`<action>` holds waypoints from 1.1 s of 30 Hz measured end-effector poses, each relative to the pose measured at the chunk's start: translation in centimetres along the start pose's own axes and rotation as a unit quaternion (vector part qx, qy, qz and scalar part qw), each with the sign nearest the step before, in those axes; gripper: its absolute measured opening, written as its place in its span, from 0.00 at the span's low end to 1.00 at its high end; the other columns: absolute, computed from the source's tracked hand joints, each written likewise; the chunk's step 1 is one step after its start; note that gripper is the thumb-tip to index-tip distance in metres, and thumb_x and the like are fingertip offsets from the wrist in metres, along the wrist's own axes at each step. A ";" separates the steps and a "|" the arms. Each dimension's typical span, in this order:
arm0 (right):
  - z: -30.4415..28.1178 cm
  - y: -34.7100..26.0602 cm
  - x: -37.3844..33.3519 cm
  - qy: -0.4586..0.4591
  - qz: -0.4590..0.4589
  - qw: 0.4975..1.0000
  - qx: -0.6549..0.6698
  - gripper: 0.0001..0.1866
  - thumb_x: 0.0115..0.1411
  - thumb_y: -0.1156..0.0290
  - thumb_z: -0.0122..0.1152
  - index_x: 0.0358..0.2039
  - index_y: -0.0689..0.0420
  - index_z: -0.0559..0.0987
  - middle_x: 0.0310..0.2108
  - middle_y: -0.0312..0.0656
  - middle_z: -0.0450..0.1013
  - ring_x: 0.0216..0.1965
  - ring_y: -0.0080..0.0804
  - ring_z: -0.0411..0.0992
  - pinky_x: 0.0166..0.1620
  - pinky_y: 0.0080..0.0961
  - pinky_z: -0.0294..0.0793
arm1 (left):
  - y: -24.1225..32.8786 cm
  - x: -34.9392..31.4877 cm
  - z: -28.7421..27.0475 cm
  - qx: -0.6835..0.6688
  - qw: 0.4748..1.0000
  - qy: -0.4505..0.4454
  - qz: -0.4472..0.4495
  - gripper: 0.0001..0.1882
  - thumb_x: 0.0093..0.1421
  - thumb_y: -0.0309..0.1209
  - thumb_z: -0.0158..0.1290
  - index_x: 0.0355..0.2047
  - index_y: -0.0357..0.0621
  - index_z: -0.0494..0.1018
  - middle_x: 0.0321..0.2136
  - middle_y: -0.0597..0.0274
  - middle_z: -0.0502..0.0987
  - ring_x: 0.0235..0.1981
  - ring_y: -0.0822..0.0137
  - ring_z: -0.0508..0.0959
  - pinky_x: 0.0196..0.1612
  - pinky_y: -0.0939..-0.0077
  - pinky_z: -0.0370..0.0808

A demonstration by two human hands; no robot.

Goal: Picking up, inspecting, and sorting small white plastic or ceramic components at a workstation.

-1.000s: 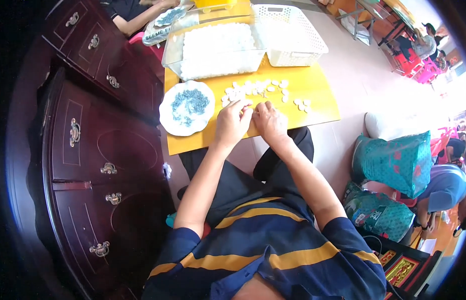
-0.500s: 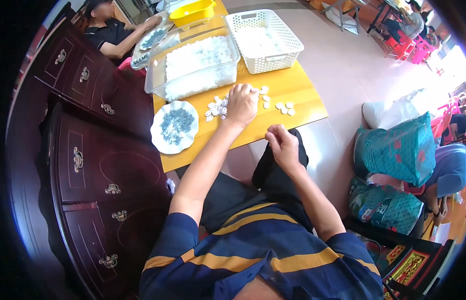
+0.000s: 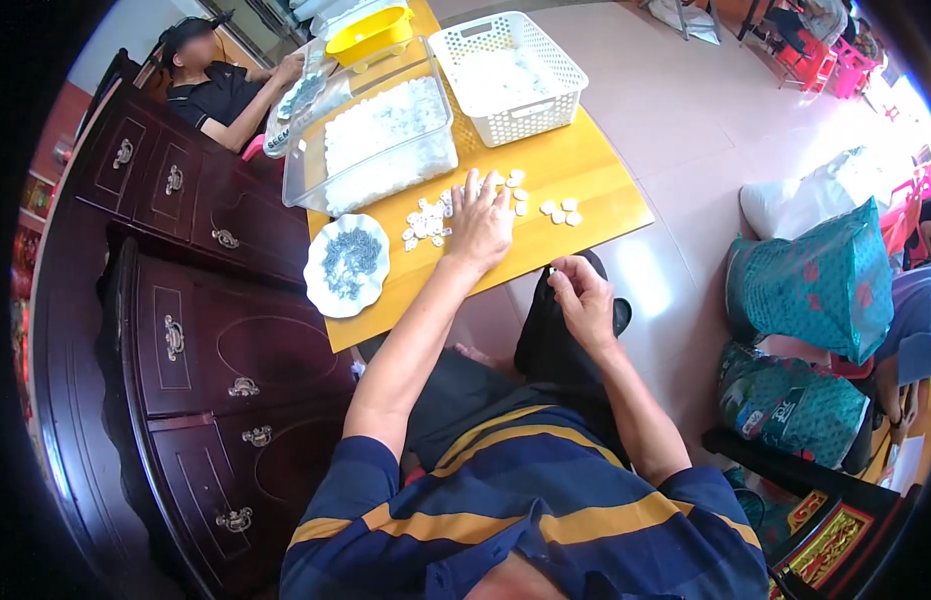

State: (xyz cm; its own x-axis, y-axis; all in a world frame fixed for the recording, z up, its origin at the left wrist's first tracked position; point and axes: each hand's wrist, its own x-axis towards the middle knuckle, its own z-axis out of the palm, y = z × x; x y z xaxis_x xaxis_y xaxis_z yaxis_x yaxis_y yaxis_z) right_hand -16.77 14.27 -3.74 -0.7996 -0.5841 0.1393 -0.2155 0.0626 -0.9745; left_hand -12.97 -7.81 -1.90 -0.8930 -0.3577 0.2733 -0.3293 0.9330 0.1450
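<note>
My left hand (image 3: 480, 222) lies flat, fingers spread, on the yellow table (image 3: 576, 170), over a scatter of small white pieces (image 3: 429, 220). A few more white pieces (image 3: 561, 211) lie just to its right. My right hand (image 3: 583, 297) is off the table's front edge, above my lap, with thumb and fingers pinched on a tiny white piece. A white plate (image 3: 347, 265) with small grey parts sits at the table's left front.
A clear tub (image 3: 376, 140) of white pieces and a white mesh basket (image 3: 508, 62) stand at the back, with a yellow bowl (image 3: 369, 31) behind. Another person (image 3: 221, 85) sits at the far left. Dark wooden cabinets (image 3: 196, 340) flank the left; teal bags (image 3: 816, 290) stand right.
My right hand has drawn back from the table to my lap. My left hand has stayed over the white pieces, spreading flat. The view has tilted, so the table looks farther away.
</note>
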 end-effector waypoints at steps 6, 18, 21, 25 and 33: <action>-0.1 0.3 0.1 0.003 -0.054 0.998 -0.018 0.09 0.68 0.73 0.60 0.45 0.63 0.80 0.30 0.35 0.79 0.28 0.17 0.75 0.33 0.18 0.76 | 1.7 -2.3 -0.3 -0.001 1.000 0.014 0.007 0.25 0.66 0.37 0.51 0.58 0.35 0.72 0.68 0.45 0.63 0.72 0.39 0.54 0.71 0.34 0.48; 0.2 -0.1 -0.2 0.030 -0.048 0.998 -0.023 0.09 0.67 0.75 0.61 0.45 0.63 0.80 0.32 0.35 0.79 0.28 0.18 0.73 0.33 0.19 0.76 | 4.6 -9.0 -2.0 -0.052 0.988 0.129 0.064 0.21 0.54 0.31 0.64 0.48 0.41 0.76 0.44 0.55 0.75 0.53 0.48 0.72 0.60 0.52 0.68; 0.1 0.2 -0.1 0.030 -0.044 0.998 -0.026 0.08 0.67 0.75 0.61 0.45 0.63 0.80 0.32 0.35 0.79 0.27 0.18 0.73 0.33 0.19 0.76 | 3.7 -9.4 -0.8 -0.076 0.978 0.164 0.101 0.15 0.55 0.30 0.63 0.44 0.43 0.78 0.38 0.58 0.76 0.46 0.51 0.75 0.55 0.54 0.71; 0.1 0.0 -0.1 0.021 -0.047 0.998 -0.022 0.08 0.67 0.76 0.61 0.45 0.63 0.80 0.32 0.35 0.79 0.27 0.18 0.73 0.33 0.18 0.76 | 3.6 -9.4 -0.7 -0.083 0.966 0.209 0.126 0.09 0.56 0.28 0.62 0.38 0.44 0.79 0.33 0.60 0.76 0.40 0.52 0.76 0.51 0.57 0.74; 0.2 -1.4 -0.3 0.009 -0.065 0.998 0.003 0.07 0.62 0.79 0.61 0.40 0.63 0.81 0.29 0.46 0.75 0.28 0.37 0.74 0.35 0.28 0.74 | 4.6 -9.8 -3.1 -0.230 0.958 0.162 0.050 0.02 0.61 0.23 0.59 0.34 0.41 0.77 0.31 0.53 0.80 0.35 0.48 0.80 0.40 0.60 0.77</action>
State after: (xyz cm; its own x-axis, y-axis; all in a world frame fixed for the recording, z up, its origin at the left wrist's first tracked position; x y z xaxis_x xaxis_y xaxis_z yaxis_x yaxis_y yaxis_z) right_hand -16.12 14.23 -2.41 -0.7747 -0.5725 0.2684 -0.3158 -0.0174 -0.9487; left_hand -4.82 -0.13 -0.95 -0.7467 -0.3305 0.5772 -0.0109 0.8737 0.4863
